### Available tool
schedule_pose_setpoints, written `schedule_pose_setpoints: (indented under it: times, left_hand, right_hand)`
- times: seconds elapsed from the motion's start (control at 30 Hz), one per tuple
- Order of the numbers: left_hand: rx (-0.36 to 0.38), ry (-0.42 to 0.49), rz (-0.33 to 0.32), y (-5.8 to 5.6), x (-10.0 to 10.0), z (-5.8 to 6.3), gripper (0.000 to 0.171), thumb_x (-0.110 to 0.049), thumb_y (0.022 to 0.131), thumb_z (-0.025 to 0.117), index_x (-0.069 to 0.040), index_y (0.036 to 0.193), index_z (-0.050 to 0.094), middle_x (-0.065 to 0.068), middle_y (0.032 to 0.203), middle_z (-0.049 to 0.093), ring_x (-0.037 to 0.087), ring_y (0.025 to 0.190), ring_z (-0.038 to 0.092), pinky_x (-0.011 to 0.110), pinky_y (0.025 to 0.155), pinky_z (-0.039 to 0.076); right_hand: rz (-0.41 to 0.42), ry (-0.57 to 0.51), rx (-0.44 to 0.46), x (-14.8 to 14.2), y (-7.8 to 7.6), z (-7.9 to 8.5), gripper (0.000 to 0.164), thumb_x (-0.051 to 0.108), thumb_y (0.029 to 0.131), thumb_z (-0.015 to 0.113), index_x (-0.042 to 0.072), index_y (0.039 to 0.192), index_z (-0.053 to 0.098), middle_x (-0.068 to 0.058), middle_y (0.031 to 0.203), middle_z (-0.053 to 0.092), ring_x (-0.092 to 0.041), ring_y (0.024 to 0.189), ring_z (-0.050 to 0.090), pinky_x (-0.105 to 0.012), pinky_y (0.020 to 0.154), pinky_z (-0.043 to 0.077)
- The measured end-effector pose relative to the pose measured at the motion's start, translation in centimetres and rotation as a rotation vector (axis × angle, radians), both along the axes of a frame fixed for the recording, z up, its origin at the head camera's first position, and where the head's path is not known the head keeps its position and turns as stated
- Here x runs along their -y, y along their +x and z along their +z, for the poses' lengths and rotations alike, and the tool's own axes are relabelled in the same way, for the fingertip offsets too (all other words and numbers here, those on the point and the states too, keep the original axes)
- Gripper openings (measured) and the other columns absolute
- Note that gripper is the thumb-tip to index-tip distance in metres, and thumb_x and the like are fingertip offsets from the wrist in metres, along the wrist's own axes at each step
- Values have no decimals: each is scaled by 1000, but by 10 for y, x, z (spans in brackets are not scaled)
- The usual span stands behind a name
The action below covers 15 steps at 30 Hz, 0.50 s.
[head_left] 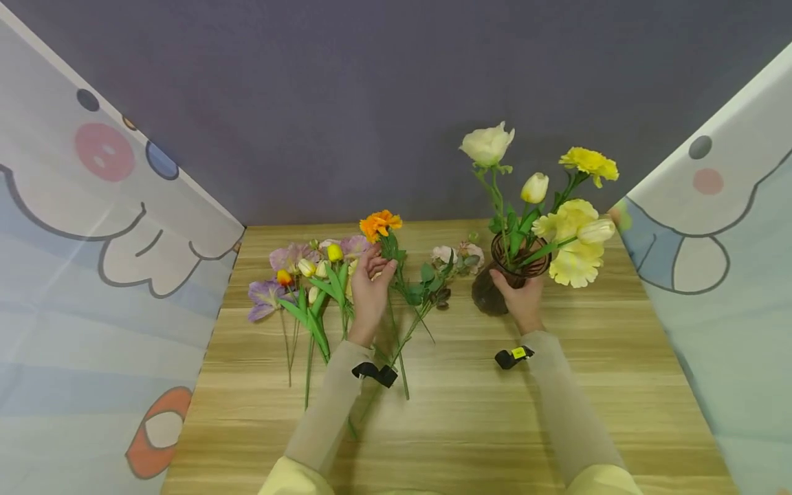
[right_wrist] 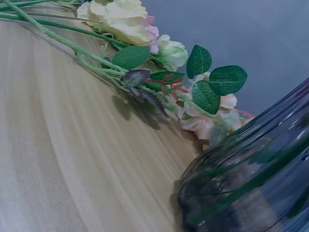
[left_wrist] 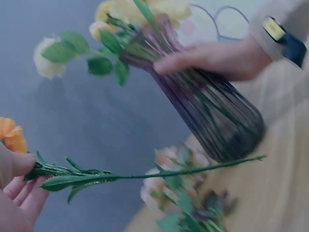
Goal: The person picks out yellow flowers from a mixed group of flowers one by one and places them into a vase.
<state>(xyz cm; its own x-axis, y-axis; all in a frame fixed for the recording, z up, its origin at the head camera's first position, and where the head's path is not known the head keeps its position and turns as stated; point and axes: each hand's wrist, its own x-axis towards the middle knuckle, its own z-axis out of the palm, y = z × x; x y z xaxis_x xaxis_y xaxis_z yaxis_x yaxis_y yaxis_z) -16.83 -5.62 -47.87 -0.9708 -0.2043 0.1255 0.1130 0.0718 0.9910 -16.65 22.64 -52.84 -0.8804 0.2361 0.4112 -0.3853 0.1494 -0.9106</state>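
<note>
My left hand pinches an artificial orange flower just below its bloom. In the left wrist view its green stem extends toward the vase, with the far end free. My right hand grips a dark, translucent ribbed glass vase near its neck. Out of the vase rise a white rose-like flower, a yellow carnation-like flower, a large pale yellow bloom and two pale tulips, one upright and one leaning right. Their stems show through the glass.
Left of the vase, pale pink flowers with green leaves lie on the wooden table. Farther left lie several tulips and purple flowers. A dark grey wall stands behind, with cartoon-printed panels at both sides.
</note>
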Motion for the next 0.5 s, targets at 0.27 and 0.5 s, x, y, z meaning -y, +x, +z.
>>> schedule_pose_setpoints:
  times: [0.27, 0.5]
  left_hand:
    - [-283, 194, 27, -17, -15, 59, 44, -10, 95, 65, -2, 136, 50, 6, 100, 62, 16, 92, 62, 43, 83, 55]
    - [-434, 403, 8, -27, -37, 103, 37, -2, 94, 63, -2, 128, 47, 1, 97, 60, 16, 89, 62, 44, 84, 56]
  right_hand:
    - [-4, -56, -54, 2, -5, -9, 57, 1, 81, 78, 5, 134, 56, -12, 123, 64, -10, 112, 59, -25, 98, 45]
    - [-5, -76, -141, 5, -9, -11, 58, -2, 80, 77, -1, 134, 55, -26, 123, 61, -15, 114, 60, -28, 100, 46]
